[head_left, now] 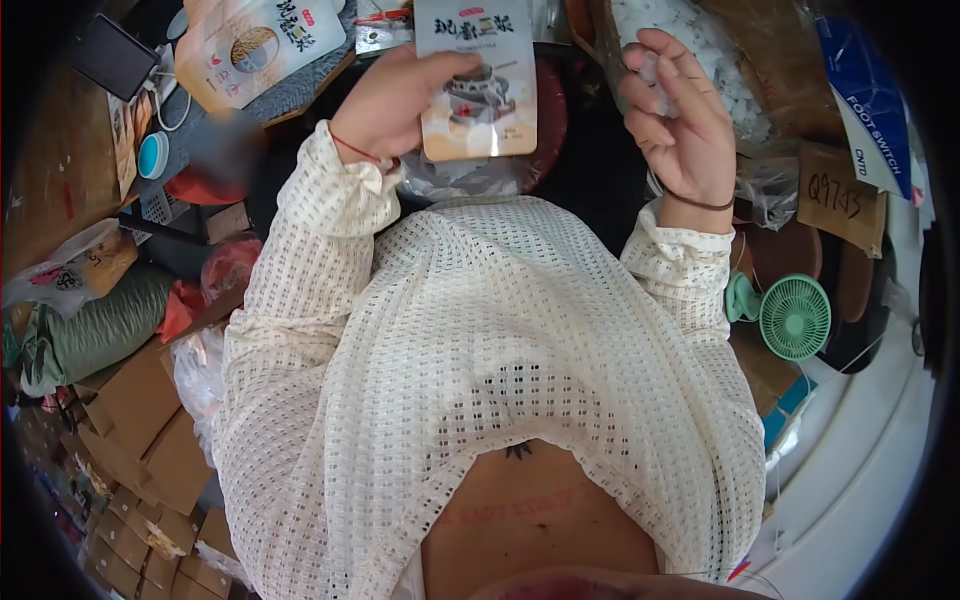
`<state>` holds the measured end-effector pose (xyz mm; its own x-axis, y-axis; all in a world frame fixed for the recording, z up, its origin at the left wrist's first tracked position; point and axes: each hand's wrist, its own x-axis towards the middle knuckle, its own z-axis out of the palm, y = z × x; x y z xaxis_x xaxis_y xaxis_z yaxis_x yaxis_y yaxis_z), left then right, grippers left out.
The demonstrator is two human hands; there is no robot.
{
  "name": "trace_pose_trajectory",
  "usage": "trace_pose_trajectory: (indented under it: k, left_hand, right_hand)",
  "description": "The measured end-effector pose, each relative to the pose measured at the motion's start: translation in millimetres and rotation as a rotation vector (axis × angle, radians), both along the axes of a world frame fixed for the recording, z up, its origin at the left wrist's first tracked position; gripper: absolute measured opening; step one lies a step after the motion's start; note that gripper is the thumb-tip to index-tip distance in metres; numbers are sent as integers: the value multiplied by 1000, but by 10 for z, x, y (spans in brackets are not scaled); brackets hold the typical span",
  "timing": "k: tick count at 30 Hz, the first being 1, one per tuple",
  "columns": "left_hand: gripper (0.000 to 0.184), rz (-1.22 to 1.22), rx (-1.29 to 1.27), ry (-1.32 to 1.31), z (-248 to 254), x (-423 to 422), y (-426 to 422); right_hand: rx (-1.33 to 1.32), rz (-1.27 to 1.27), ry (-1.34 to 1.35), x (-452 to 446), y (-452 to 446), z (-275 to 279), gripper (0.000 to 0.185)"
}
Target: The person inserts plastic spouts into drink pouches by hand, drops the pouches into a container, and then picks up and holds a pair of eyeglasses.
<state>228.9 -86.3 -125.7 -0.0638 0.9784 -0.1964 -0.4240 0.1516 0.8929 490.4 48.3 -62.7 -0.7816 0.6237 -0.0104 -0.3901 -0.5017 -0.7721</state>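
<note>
At the frame's top centre, we see the left hand (385, 105) pinching a printed pouch (490, 97), its long axis running up the frame; rightward, well apart, the right hand (685, 130) curls around a small clear piece (649, 72).

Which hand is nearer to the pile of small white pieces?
Right. The right hand is beside the pile, overlapping its edge in view, with a small clear piece in its fingers. The left hand is farther off to the pile's left, holding a printed pouch.
</note>
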Motion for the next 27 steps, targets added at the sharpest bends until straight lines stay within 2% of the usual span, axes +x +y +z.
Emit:
trace_pose_trajectory:
  k: [1, 3, 4, 10, 13, 16, 17, 18, 20, 21, 22, 23, 25, 26, 27]
  left_hand:
    - [34, 31, -75, -242, 142, 4, 27]
    - [34, 25, -66, -246, 145, -28, 42]
    - [34, 23, -61, -250, 144, -42, 48]
    - [36, 4, -85, -258, 154, -57, 46]
    - [41, 34, -32, -197, 111, -31, 37]
    - [50, 454, 26, 855, 84, -93, -133]
    - [58, 665, 118, 972, 18, -228, -221]
    - [58, 884, 237, 1491, 46, -390, -261]
    - [57, 906, 322, 2109, 49, -612, -408]
    - [55, 718, 275, 2192, -11, -639, -574]
    - [53, 608, 263, 2168, -24, -649, -658]
    - [51, 500, 249, 2137, -38, -660, -741]
    - [46, 433, 293, 1876, 3, -621, -839]
    - [34, 537, 222, 1785, 36, -568, -846]
    - [30, 541, 196, 1492, 50, -542, -840]
  right_hand:
    - [82, -13, -34, -45, -62, -4, 33]
    - [248, -38, -106, -90, -128, -11, 35]
    - [304, -28, -93, -89, -145, 10, 22]
    - [520, -76, -341, -62, -206, -59, 24]
    - [873, -152, -413, -142, -267, -33, 23]
    - [987, -147, -493, -107, -261, 3, 19]
    - [1016, -173, -516, -86, -245, 25, 19]
    - [1045, -202, -538, -57, -224, 48, 18]
    - [1030, -262, -566, -25, -195, 73, 17]
    - [987, -290, -574, -13, -192, 76, 17]
    - [945, -313, -580, -15, -181, 82, 18]
    - [1079, -329, -585, -36, -152, 86, 18]
    - [1340, -356, -597, -68, -119, 70, 19]
    - [1327, -339, -595, -109, -128, 47, 19]
    - [1315, -324, -591, -167, -151, 20, 19]
